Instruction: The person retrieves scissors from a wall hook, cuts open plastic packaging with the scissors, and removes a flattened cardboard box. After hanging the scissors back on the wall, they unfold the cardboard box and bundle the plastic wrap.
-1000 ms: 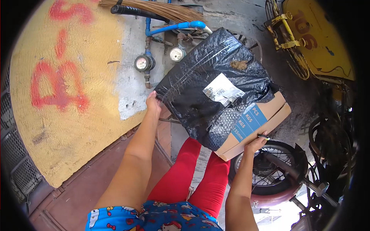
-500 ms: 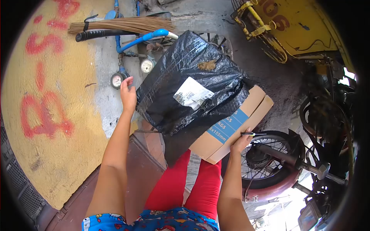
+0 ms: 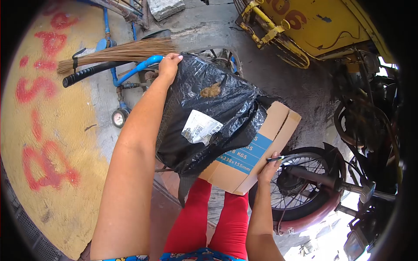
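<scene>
The left hand (image 3: 170, 68) lies on the far corner of a large box-shaped parcel in glossy black plastic wrapping (image 3: 237, 108), its fingertips at the very edge; whether they pinch the film or only rest on it cannot be told. The right hand (image 3: 267, 170) is closed around a slim, dark, pale-marked tool (image 3: 275, 159) and touches the near right edge of the brown cardboard box (image 3: 278, 124), bare where the wrapping is torn back beside that hand. The parcel sits between the two hands, tilted, its near edge over the red-trousered legs (image 3: 191, 226). Room is tight beside the left hand: a bright blue plastic pipe (image 3: 141, 67) ends in view right at it, with a tan stick broom (image 3: 117, 53) just outward. Outward of the right hand stands a spoked wheel with a black tyre (image 3: 333, 165); the depth between them is unclear. More open is the dark grey ground (image 3: 300, 87) beyond the right hand, reaching toward a yellow metal panel (image 3: 335, 26) that the view cuts off. The left hand's thumb is hard to make out, and the right hand's palm is out of sight. The parcel hides most of what supports it, the tool's tip blurs into the wheel behind, and the blue printed band (image 3: 244, 156) runs under the plastic, its first characters covered.
</scene>
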`<state>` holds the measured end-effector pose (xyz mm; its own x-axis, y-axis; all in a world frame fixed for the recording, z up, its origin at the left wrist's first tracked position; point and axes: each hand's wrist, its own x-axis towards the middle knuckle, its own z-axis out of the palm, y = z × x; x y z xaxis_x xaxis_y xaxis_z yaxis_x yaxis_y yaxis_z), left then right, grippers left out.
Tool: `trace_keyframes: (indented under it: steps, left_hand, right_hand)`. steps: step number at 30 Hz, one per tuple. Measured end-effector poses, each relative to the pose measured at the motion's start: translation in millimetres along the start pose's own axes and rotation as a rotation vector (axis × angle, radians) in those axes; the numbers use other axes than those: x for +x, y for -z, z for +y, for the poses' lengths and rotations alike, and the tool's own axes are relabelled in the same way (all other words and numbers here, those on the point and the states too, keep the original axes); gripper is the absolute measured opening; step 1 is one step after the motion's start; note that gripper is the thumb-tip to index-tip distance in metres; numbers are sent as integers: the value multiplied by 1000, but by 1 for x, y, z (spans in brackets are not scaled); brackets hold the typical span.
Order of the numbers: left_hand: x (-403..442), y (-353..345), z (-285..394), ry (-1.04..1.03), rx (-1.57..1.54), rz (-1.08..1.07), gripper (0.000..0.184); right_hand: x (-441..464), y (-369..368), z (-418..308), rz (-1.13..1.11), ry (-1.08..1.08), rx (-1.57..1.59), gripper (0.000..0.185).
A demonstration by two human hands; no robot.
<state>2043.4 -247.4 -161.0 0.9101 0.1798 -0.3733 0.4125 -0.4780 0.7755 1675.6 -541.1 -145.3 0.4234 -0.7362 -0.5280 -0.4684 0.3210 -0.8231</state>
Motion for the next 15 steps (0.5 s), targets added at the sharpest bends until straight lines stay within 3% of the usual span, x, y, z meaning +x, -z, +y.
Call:
trace_keyframes:
  steps: [4,7,9,10,12,13,15]
  left_hand:
    - [-9,5,10,-47,246,102,15]
    - [-26,7,23,-149,678,233,20]
    - [-35,16,37,-94,700,291,19]
    - [-32,26,37,-171,698,346,19]
    - [-7,66,29,-126,630,546,21]
    - [-8,83,40,-121,652,507,23]
    - [-4,106,48,-134,688,468,25]
  right_hand:
    - [-2,5,0,9,-35,50,37]
    - [-6,5,-9,39,-43,40,39]
    - [-11,8,-13,70,-12,60,40]
    - [-10,15,-12,81,-12,58,40]
    - [-6,41,0,182,18,19,39]
    - [-4,50,-6,171,-37,197,39]
    - [0,70,-3,163,-58,215,40]
